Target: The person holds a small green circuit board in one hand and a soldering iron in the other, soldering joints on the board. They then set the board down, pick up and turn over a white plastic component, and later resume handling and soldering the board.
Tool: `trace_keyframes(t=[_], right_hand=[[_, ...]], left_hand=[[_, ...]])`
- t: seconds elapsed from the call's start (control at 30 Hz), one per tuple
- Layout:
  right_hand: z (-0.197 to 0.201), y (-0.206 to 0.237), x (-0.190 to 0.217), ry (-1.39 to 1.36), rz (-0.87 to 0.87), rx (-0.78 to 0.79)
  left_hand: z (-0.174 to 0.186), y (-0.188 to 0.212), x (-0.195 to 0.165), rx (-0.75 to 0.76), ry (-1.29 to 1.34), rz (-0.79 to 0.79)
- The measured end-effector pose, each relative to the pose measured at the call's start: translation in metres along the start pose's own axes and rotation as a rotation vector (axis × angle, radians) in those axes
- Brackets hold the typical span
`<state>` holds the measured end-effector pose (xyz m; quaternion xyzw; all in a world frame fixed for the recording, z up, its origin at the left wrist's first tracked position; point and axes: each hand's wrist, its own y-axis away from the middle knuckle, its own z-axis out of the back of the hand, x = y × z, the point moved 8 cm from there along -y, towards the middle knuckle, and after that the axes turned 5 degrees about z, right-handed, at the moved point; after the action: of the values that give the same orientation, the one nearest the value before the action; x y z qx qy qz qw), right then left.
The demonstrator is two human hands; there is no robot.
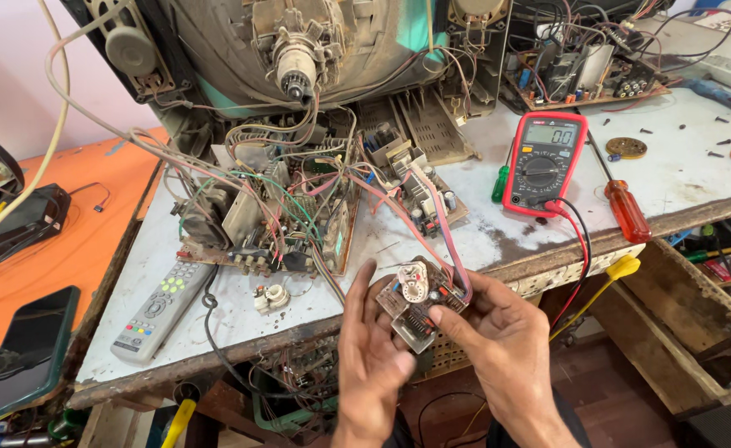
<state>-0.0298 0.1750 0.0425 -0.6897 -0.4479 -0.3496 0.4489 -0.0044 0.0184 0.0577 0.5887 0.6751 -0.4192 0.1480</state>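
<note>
Both my hands hold a small brown circuit board (419, 307) with a white round socket on it, just past the front edge of the workbench. My left hand (371, 353) cups it from below and the left. My right hand (498, 336) pinches its right side with thumb and fingers. A bundle of red, pink and grey wires (432, 216) runs from the small board up to the large main board (270, 220) under the open picture tube (299, 50).
A red multimeter (544, 162) with red and black leads lies right of centre, a red-handled screwdriver (622, 203) beside it. A grey remote (158, 311) and a small white socket (272, 297) lie front left. A dark phone (21, 348) rests on the orange table.
</note>
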Motion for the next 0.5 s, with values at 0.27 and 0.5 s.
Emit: trace_keyframes(t=[0.27,0.5], right_hand=[[-0.007,0.002,-0.004,0.005,-0.024,0.046],[-0.004,0.001,-0.002,0.05,-0.01,0.072]], left_hand=[[0.033,-0.023,0.018,-0.334,-0.139,0.214],[0.034,-0.022,0.022,-0.37,-0.149,0.18]])
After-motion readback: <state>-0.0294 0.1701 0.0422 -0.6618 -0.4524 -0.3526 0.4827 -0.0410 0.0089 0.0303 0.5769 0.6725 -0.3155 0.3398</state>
